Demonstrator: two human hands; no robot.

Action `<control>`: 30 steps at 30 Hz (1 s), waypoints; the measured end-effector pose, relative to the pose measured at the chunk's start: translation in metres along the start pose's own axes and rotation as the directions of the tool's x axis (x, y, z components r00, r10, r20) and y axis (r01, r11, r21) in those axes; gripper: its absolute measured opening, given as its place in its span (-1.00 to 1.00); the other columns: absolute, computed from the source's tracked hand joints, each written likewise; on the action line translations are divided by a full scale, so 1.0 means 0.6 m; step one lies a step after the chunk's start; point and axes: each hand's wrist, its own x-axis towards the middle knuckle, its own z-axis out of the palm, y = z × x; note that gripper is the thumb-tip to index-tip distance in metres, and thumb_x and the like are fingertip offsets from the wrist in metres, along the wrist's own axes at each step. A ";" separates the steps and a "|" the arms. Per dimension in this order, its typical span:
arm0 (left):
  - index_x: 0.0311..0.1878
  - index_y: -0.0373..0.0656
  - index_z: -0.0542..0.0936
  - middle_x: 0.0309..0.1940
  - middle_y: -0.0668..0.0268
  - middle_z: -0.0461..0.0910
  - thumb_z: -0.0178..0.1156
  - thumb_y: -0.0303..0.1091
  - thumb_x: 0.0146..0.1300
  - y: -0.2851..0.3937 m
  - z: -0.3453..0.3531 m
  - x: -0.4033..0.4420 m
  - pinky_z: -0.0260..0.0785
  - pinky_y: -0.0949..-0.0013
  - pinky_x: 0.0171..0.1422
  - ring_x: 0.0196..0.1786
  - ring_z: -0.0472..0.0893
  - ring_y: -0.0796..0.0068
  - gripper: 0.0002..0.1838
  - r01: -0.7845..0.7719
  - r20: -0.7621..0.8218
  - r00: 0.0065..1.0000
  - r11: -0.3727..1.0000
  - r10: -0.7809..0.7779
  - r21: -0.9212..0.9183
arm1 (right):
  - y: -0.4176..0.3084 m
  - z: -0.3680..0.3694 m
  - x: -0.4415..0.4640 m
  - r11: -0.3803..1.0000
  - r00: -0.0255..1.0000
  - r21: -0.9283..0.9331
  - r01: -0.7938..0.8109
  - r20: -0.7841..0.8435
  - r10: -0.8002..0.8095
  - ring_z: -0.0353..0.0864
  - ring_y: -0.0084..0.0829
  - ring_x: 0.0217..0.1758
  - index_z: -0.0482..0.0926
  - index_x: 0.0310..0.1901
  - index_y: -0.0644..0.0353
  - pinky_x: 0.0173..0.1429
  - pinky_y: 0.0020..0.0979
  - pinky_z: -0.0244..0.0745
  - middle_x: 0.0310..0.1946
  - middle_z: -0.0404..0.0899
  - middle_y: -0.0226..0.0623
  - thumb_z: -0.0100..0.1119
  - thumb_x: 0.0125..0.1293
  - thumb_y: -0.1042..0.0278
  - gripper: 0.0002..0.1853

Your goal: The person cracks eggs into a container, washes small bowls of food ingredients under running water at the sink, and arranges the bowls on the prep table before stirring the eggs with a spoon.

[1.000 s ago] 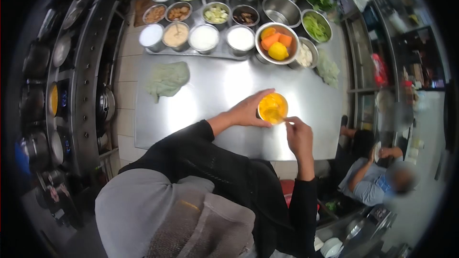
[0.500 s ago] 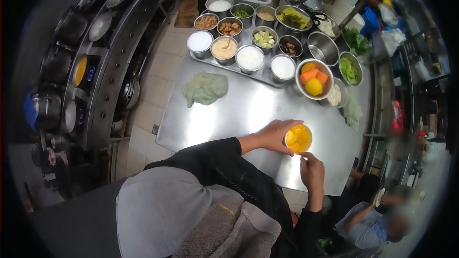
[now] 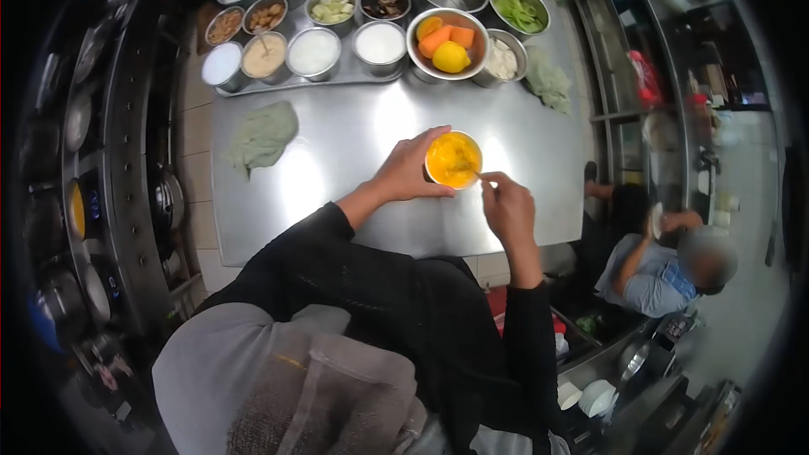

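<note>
My left hand (image 3: 410, 167) is wrapped round the near-left side of a small white bowl (image 3: 432, 179) over the steel table. Inside the bowl is a bright yellow liquid (image 3: 450, 154) that looks like egg, with streaks and small bubbles on top. My right hand (image 3: 509, 209), at the bowl's lower right, pinches the handle of a thin metal utensil (image 3: 476, 173). Its far end dips into the yellow liquid, so I cannot tell whether it is a fork or a spoon.
Beyond the steel table's bare front (image 3: 354, 211) stand several metal tubs on a tray (image 3: 324, 86). A bowl of lemon and carrot (image 3: 455, 50) is near them. Cloths lie left (image 3: 263, 136) and right (image 3: 549, 84). Stove burners line the left; another person (image 3: 645, 274) sits at the right.
My view has swung, so the table, the bowl and both hands sit further left and higher. The utensil's end now shows within the yellow liquid, which looks more streaked. Both hands keep their hold.
</note>
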 end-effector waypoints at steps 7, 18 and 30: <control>0.49 -0.10 0.21 0.27 0.00 0.49 0.61 0.06 -0.19 0.005 0.011 -0.005 0.35 0.06 0.36 0.25 0.53 -0.10 0.17 0.027 -0.057 0.998 0.998 -0.024 0.058 | 0.005 0.007 -0.007 1.000 1.000 0.001 -0.016 -0.024 0.016 0.71 -0.03 -0.34 0.70 -0.14 0.07 -0.21 -0.11 0.60 -0.45 0.69 -0.10 0.21 0.32 0.28 -0.84; 0.51 -0.09 0.13 0.44 0.05 0.30 0.62 0.06 -0.17 0.000 0.001 -0.015 0.26 0.04 0.43 0.36 0.41 -0.09 0.21 0.106 -0.029 0.994 0.993 -0.105 0.043 | 0.002 0.007 0.000 0.992 0.999 0.121 0.039 0.025 -0.042 0.71 -0.02 -0.37 0.71 -0.15 0.12 -0.21 -0.14 0.60 -0.47 0.68 -0.03 0.26 0.28 0.31 -0.84; 0.47 -0.13 0.13 0.33 -0.02 0.41 0.63 0.05 -0.18 -0.006 0.018 -0.014 0.31 0.03 0.39 0.28 0.48 -0.11 0.20 0.053 -0.093 0.994 0.998 -0.054 -0.012 | 0.003 -0.005 -0.002 0.991 0.989 0.024 0.135 0.065 -0.136 0.70 -0.04 -0.39 0.69 -0.15 0.12 -0.24 -0.14 0.59 -0.50 0.68 -0.08 0.20 0.32 0.35 -0.86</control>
